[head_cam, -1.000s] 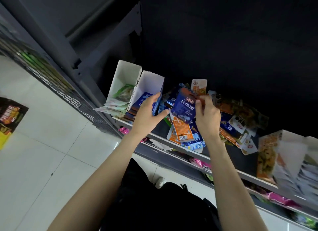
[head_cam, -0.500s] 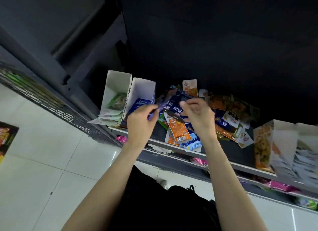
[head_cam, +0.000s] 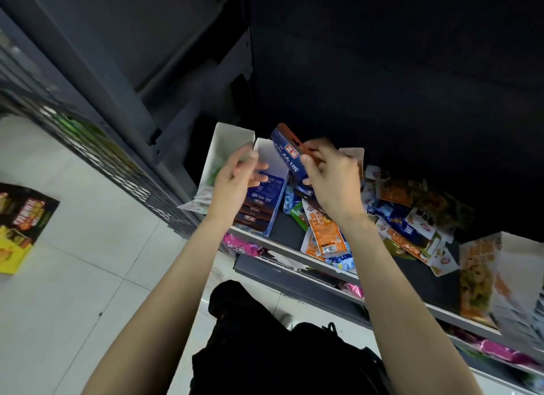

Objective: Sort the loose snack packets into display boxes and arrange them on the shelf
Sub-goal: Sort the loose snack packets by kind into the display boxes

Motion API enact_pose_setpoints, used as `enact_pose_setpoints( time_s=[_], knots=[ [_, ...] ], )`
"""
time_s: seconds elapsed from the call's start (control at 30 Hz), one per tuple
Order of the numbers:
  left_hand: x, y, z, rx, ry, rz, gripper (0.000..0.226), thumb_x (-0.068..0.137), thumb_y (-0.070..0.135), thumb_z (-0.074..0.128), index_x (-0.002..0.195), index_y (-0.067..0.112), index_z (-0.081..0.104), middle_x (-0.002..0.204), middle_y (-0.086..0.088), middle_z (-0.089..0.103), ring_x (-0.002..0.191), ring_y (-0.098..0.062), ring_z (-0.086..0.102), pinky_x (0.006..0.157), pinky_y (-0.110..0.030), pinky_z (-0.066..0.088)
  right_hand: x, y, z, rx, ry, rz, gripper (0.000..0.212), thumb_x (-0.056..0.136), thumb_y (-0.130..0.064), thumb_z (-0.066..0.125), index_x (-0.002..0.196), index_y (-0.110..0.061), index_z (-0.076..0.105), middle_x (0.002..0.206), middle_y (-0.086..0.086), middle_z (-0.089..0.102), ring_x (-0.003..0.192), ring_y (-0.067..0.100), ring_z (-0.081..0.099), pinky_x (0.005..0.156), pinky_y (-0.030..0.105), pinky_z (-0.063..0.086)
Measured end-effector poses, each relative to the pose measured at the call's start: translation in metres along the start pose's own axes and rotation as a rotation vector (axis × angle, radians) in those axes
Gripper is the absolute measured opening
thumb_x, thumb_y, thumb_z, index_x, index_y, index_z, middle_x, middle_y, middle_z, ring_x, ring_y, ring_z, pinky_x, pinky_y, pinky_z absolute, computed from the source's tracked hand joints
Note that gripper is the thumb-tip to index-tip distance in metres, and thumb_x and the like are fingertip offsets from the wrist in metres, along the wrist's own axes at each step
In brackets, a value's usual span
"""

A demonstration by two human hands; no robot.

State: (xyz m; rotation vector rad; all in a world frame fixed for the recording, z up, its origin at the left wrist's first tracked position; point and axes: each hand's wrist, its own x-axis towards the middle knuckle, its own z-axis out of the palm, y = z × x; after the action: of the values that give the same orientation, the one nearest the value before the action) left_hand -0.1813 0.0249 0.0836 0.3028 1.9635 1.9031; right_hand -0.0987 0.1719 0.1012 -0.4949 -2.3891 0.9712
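Observation:
My right hand (head_cam: pixel 329 180) pinches a blue snack packet (head_cam: pixel 287 149) with a brown top strip and holds it up above the shelf. My left hand (head_cam: pixel 235 180) hovers with relaxed fingers over a white display box (head_cam: pixel 270 156) that holds several blue packets (head_cam: pixel 259 206). A second white display box (head_cam: pixel 226 135) stands just left of it with greenish packets inside. A pile of loose packets (head_cam: pixel 400 215), orange, blue and white, lies on the dark shelf (head_cam: pixel 282 233) to the right of my hands.
A patterned display box (head_cam: pixel 482 277) and more boxes stand at the shelf's right end. Pink packets (head_cam: pixel 241 246) lie on the lower shelf. A dark shelf upright (head_cam: pixel 164 147) rises at left. A black and yellow carton (head_cam: pixel 23 218) lies on the tiled floor.
My right hand has lifted a blue packet up out of the pile. My left hand has let go of its packet and opened over the blue box. The view shifted slightly.

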Motion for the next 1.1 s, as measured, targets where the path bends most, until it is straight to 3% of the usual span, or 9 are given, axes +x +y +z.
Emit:
enact_pose_setpoints(
  time_s=[0.1,0.3,0.43,0.6,0.77,0.87,0.93,1.0,1.1],
  knots=[
    [0.012,0.007,-0.008,-0.043,-0.039,-0.106,0.035,0.098,0.030,0.044,0.131,0.018,0.047,0.097,-0.001,0.065,0.079,-0.009,0.065,0.075,-0.018,0.052,0.003,0.002,0.023,-0.014,0.008,-0.033,0.015,0.092,-0.014,0.058,0.105,-0.008,0.062,0.085,0.007,0.071,0.070,0.024,0.069,0.063,0.041,0.056],
    [0.022,-0.006,-0.014,0.055,-0.103,-0.179,0.030,0.099,0.022,0.045,0.127,0.015,0.053,0.112,-0.008,0.064,0.091,-0.011,0.063,0.080,-0.016,0.050,0.000,0.015,0.049,-0.086,-0.032,0.003,0.015,0.092,-0.011,0.056,0.105,-0.009,0.063,0.084,0.009,0.072,0.069,0.028,0.068,0.063,0.042,0.055],
    [0.028,-0.013,-0.011,0.126,-0.051,-0.212,0.019,0.096,0.017,0.049,0.113,0.016,0.059,0.111,-0.008,0.064,0.101,-0.019,0.063,0.084,-0.022,0.049,0.001,0.019,0.055,-0.161,-0.082,-0.085,0.016,0.092,-0.010,0.053,0.104,-0.010,0.065,0.079,0.009,0.070,0.070,0.031,0.066,0.064,0.042,0.054],
    [0.025,-0.027,-0.029,0.780,0.054,0.094,0.024,0.088,0.032,0.062,0.105,0.015,0.063,0.091,0.007,0.065,0.082,-0.010,0.061,0.077,-0.022,0.047,-0.015,0.029,0.073,-0.266,-0.273,-0.222,0.022,0.092,-0.013,0.055,0.112,-0.013,0.065,0.097,0.006,0.071,0.082,0.029,0.068,0.067,0.043,0.056],
    [0.012,-0.046,-0.041,0.944,-0.010,0.330,0.010,0.084,0.021,0.069,0.091,0.013,0.070,0.081,0.002,0.068,0.067,-0.014,0.064,0.067,-0.028,0.053,-0.032,0.039,0.088,-0.298,-0.344,-0.237,0.024,0.090,-0.014,0.060,0.114,-0.015,0.064,0.110,0.006,0.065,0.087,0.031,0.068,0.070,0.043,0.057],
    [0.007,-0.056,-0.047,1.061,-0.017,0.360,0.010,0.084,0.024,0.069,0.089,0.015,0.072,0.085,-0.002,0.071,0.071,-0.019,0.066,0.065,-0.027,0.050,-0.042,0.047,0.095,-0.368,-0.331,-0.307,0.019,0.081,-0.010,0.069,0.100,-0.013,0.069,0.094,0.005,0.070,0.081,0.026,0.068,0.066,0.033,0.056],
    [0.005,-0.064,-0.049,1.152,-0.023,0.361,0.013,0.083,0.025,0.069,0.092,0.016,0.073,0.090,-0.006,0.071,0.079,-0.025,0.065,0.066,-0.030,0.048,-0.047,0.053,0.099,-0.432,-0.318,-0.344,0.021,0.071,-0.010,0.078,0.091,-0.014,0.072,0.085,0.003,0.071,0.086,0.025,0.066,0.072,0.033,0.054],
    [0.005,-0.069,-0.046,1.261,-0.039,0.366,0.019,0.084,0.028,0.066,0.097,0.016,0.073,0.095,-0.008,0.069,0.089,-0.028,0.061,0.073,-0.034,0.047,-0.050,0.058,0.102,-0.503,-0.316,-0.369,0.027,0.068,-0.014,0.082,0.093,-0.016,0.074,0.094,0.003,0.072,0.099,0.027,0.063,0.081,0.037,0.052],
    [0.008,-0.073,-0.039,1.469,-0.062,0.475,0.027,0.081,0.032,0.067,0.102,0.015,0.072,0.095,-0.009,0.067,0.093,-0.032,0.058,0.080,-0.040,0.043,-0.051,0.067,0.091,-0.432,-0.250,-0.347,0.027,0.078,-0.013,0.074,0.104,-0.011,0.072,0.119,0.010,0.064,0.117,0.031,0.054,0.094,0.044,0.047]
  ],
)
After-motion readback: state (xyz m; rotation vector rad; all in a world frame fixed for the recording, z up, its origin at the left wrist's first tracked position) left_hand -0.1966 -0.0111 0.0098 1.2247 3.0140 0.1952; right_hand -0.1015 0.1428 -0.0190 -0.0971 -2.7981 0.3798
